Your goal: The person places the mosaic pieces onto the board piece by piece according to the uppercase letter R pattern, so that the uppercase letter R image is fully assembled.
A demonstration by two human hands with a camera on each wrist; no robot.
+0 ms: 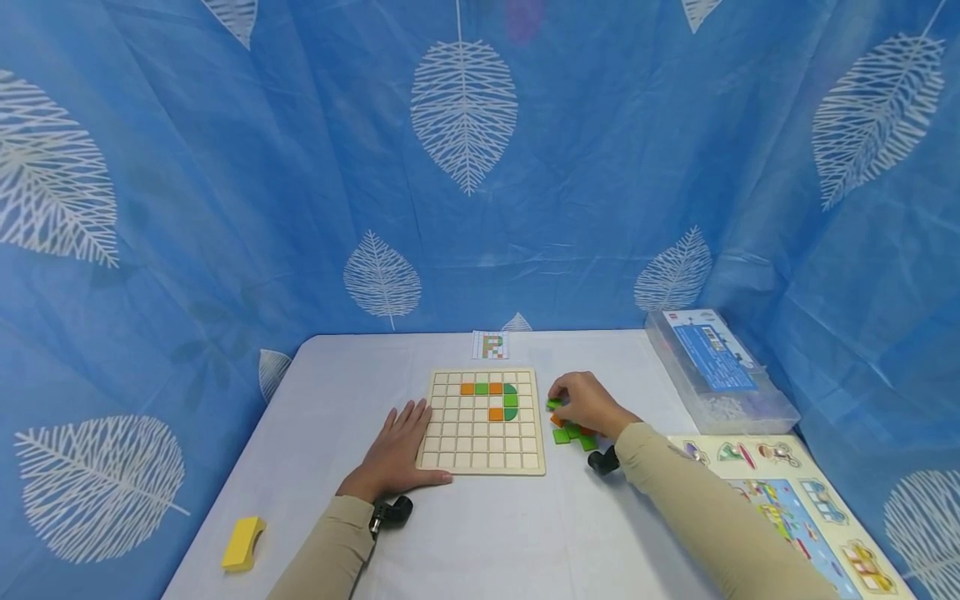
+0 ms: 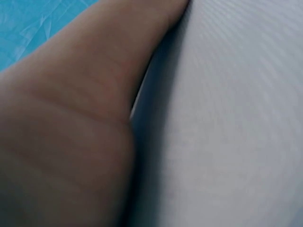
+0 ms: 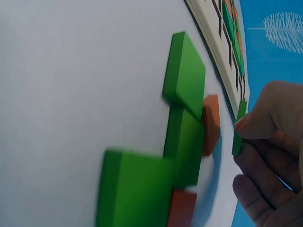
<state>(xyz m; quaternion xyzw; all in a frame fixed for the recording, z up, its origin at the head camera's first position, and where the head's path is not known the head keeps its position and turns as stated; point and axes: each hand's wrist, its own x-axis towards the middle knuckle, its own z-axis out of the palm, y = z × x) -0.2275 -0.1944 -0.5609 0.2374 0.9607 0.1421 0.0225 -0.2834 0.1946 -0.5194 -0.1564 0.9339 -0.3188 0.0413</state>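
A wooden grid board (image 1: pixel 468 460) lies flat on the white table, with several orange and green tiles (image 1: pixel 496 388) set in its upper right cells. My left hand (image 1: pixel 397 450) rests palm down at the board's left edge, fingers straight and thumb along the lower corner. To the right of the board, my right hand (image 1: pixel 592 404) pinches a thin green tile (image 3: pixel 239 127) between thumb and fingers. Under and beside that hand lies a loose pile of green tiles (image 3: pixel 186 80) and orange tiles (image 3: pixel 211 125), some overlapping. Mostly wrist skin and tablecloth fill the left wrist view.
Behind the board lies a small pattern card (image 1: pixel 491 345). A clear plastic box (image 1: pixel 712 408) with a blue label stands at the back right, and a picture puzzle board (image 1: pixel 795 500) lies in front of it. A yellow block (image 1: pixel 243 543) sits at the front left.
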